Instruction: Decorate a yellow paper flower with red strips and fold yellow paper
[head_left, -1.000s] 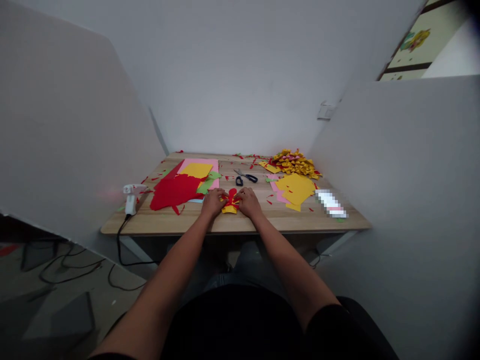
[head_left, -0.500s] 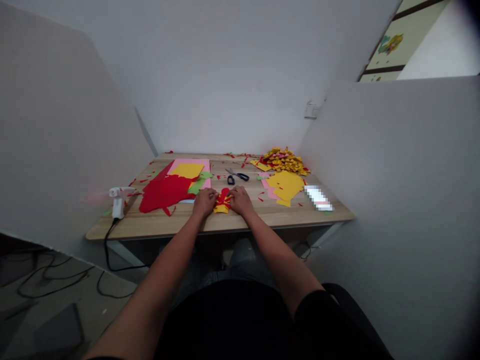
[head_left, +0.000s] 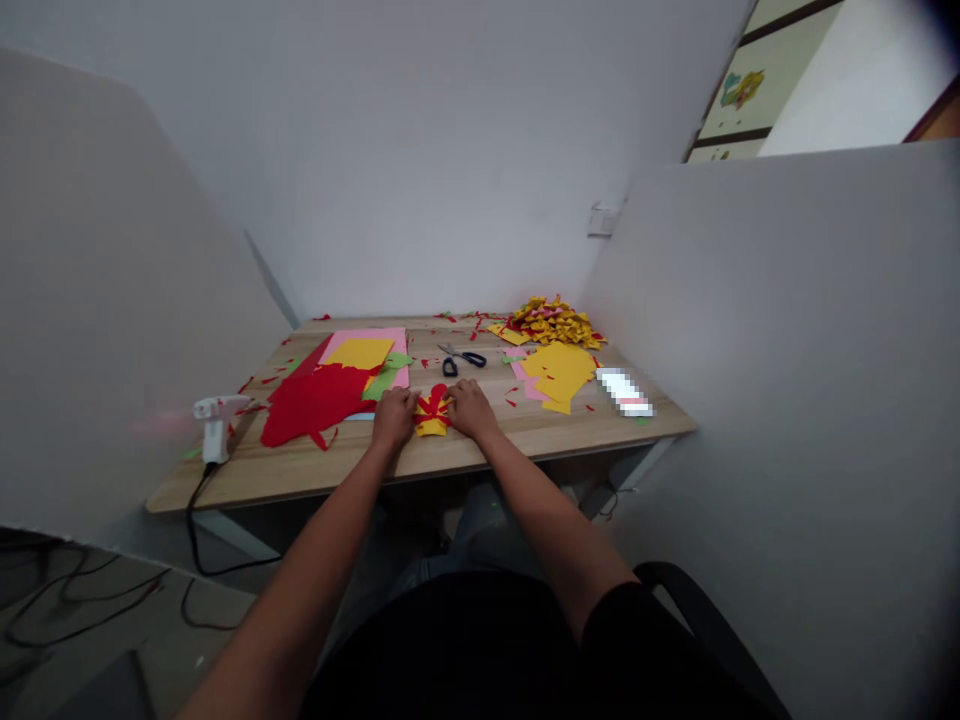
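Hands are both down at the bench [head_left: 499, 445], fingers bent: left hand [head_left: 394, 415] on one side of the red-and-yellow piece [head_left: 433, 407], right hand [head_left: 469, 408] on the other. Can't tell if they're pinching it or just pressing, since the fingertips are mostly tucked out of sight, and they cover its side edges too. The red part looks kinda petal-ish over the yellow, but it's tiny here.

Just beyond the piece: scissors [head_left: 461, 357], dark handles. Left of it, a big red sheet [head_left: 319, 400] overlapping a yellow sheet [head_left: 360, 352], with a pink sheet [head_left: 398, 342] partly buried. Further left, a white gun-shaped tool [head_left: 215, 438]; its cord [head_left: 195, 540] drops off the edge and gets lost behind the left forearm [head_left: 315, 560].

Right of the piece, yellow sheets [head_left: 561, 368] partly hide some pink. Past those there's a yellow heap [head_left: 555, 322], too jumbled to pick out single bits. Furthest right is a bright slab [head_left: 624, 391], pixelated, so its face is unreadable. Any lettering on the wall box [head_left: 602, 220], up beyond the piece to the right, is too small to read.
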